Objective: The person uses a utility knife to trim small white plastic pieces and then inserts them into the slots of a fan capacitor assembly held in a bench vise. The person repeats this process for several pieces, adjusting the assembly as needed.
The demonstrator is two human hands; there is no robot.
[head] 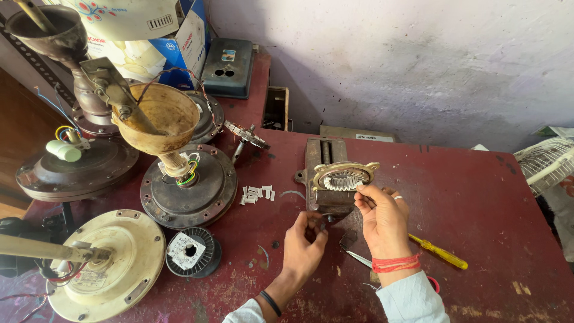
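**Hands at the stator on a workshop table**

While my left hand (304,242) hangs low over the dark red table (478,203), its fingers curled loosely together and pinching nothing that I can make out, my right hand (382,218) reaches up with fingertips pressed to the rim of the oval stator ring (345,176). The ring, with pale slot liners inside, sits on top of a small bench vise (326,179). Just right of my right wrist lies a yellow-handled screwdriver (441,255). Left of my left hand stands a spool of wire (192,252), and past it a scatter of white paper strips (257,193). Further left sit three ceiling fan motors: a cream one (113,263) nearest, a dark one (190,184) behind, another (75,164) beyond.
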